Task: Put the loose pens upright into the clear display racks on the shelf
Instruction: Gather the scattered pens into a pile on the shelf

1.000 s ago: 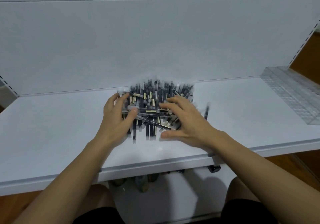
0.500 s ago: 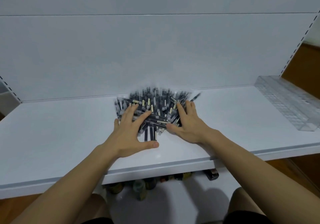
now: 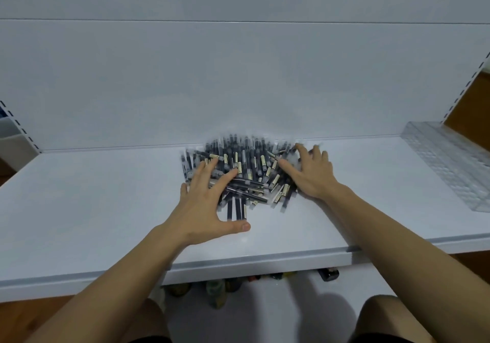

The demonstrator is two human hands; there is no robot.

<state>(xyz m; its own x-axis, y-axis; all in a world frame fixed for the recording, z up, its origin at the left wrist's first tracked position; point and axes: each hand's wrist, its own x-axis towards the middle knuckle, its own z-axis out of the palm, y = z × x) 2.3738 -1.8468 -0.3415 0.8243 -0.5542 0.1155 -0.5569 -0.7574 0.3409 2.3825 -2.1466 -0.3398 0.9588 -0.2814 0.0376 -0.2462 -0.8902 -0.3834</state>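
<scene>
Both flat on pens, left hand, right hand now wider apart

One shelf carries one heap of pens near its back edge, too many and too blurred to count, and one clear display rack at its right edge. Two hands lie on the heap: one left hand, one right hand.

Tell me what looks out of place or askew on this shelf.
The pens lie jumbled in a heap on the shelf, crossing at all angles. The left hand and right hand rest spread on it. The clear rack at the right end shows no pens.
</scene>
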